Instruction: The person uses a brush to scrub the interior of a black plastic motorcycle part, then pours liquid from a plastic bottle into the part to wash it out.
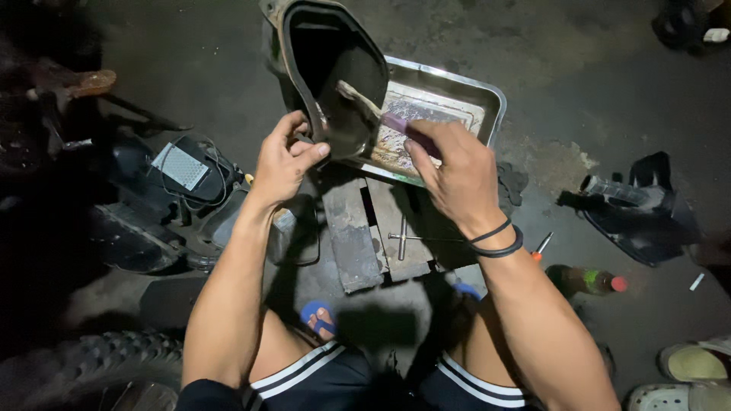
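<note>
Left hand: the left hand [283, 162] is closed on the lower rim of a black plastic housing [333, 72], holding it tilted up over the tray.
Right hand: the right hand [449, 169] is wrapped around the purple handle of a brush [373, 108], whose pale bristles lie inside the housing's dark hollow.
Housing: a deep, oval-mouthed shell, grimy inside, its lower edge over the near left corner of a metal tray [487, 106].
Tray: rectangular, shiny, with murky liquid in its bottom; it rests on the floor just beyond a few wooden blocks [358, 228].
Step in hand: judged from the grip and bristle position, scrubbing the inner wall of the housing.
Next move: likely calls for a steady left-hand hold while the brush works along the wall, with drips kept over the tray.
Nearby: a T-handle wrench [415, 239] on the blocks, a red-capped bottle [586, 280] and a screwdriver [540, 247] on the floor to the right.
</note>
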